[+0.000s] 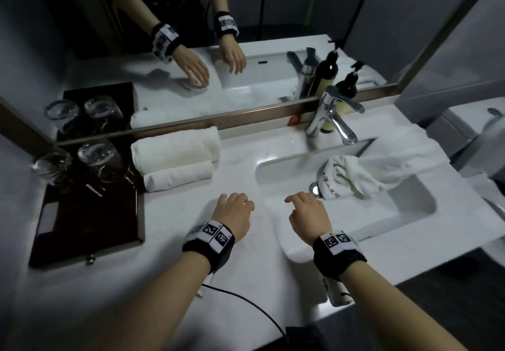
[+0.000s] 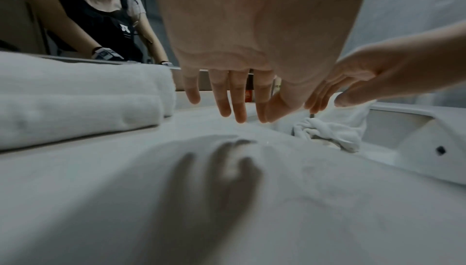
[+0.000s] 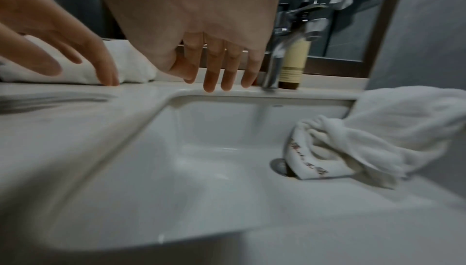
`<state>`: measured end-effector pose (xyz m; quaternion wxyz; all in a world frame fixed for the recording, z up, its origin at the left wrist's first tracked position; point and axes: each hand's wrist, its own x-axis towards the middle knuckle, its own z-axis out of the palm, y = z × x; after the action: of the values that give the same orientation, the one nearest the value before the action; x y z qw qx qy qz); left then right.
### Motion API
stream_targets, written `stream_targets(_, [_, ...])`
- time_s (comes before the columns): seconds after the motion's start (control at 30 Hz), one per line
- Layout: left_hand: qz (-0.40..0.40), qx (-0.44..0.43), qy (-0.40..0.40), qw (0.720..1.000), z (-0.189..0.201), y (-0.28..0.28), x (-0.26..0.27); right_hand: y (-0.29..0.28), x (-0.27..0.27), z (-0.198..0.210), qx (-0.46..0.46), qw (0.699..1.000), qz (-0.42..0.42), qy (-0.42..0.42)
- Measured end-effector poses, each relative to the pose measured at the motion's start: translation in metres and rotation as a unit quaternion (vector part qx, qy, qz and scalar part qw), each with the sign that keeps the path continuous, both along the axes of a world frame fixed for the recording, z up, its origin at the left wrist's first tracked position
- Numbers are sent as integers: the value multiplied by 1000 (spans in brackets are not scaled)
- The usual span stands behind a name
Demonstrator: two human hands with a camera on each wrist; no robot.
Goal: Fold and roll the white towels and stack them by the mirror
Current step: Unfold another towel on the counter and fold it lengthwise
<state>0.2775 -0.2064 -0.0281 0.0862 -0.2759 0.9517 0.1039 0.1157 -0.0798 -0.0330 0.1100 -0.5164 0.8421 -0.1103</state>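
Two bare hands hover over a white vanity counter (image 1: 175, 274), with the rectangular sink basin (image 1: 276, 170) taken as the landmark. The left hand (image 1: 234, 215) is held just left of the basin's near left corner, palm down, fingers straight and slightly spread, gripping nothing; the left wrist view shows its shadow on the counter below, so it is not touching. The right hand (image 1: 308, 215) is poised over the basin's near left part, fingers loosely extended and empty.

Left of the basin, against the mirror frame (image 1: 246, 117), two rolled white towels lie side by side and touching: a thick roll (image 1: 176, 147) nearest the mirror and a thinner roll (image 1: 177, 177) in front of it. An unfolded white towel (image 1: 382, 164) drapes from the counter on the basin's right rim into the basin, its crumpled end, bearing printed characters, lying beside the drain (image 1: 314, 188).

Behind the basin stands a chrome tap (image 1: 332, 119), with a dark pump bottle (image 1: 345, 91) behind it. Far left of the basin, a dark wooden tray (image 1: 87, 222) holds two upturned glasses (image 1: 95, 153).
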Motion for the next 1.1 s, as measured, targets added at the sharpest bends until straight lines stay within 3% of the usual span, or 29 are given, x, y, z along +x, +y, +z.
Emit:
stream_targets(0.27, [-23,7,-7,1000,3,33,-82,64,-114,-1,23,994,-106,22])
stream_targets(0.53, [7,42,-12,999,1,86,-202,105,-255,4,45,994,-102,10])
stream_targets(0.7, [34,42,-48,997,-4,113,-243,106,-330,9,44,994,-101,23])
stream_targets(0.93, [49,75,-86,992,-1,124,-263,88,-383,3,135,982,-130,17])
stream_targets(1.1, [55,143,-103,983,-2,131,-276,82,-393,-3,130,982,-133,43])
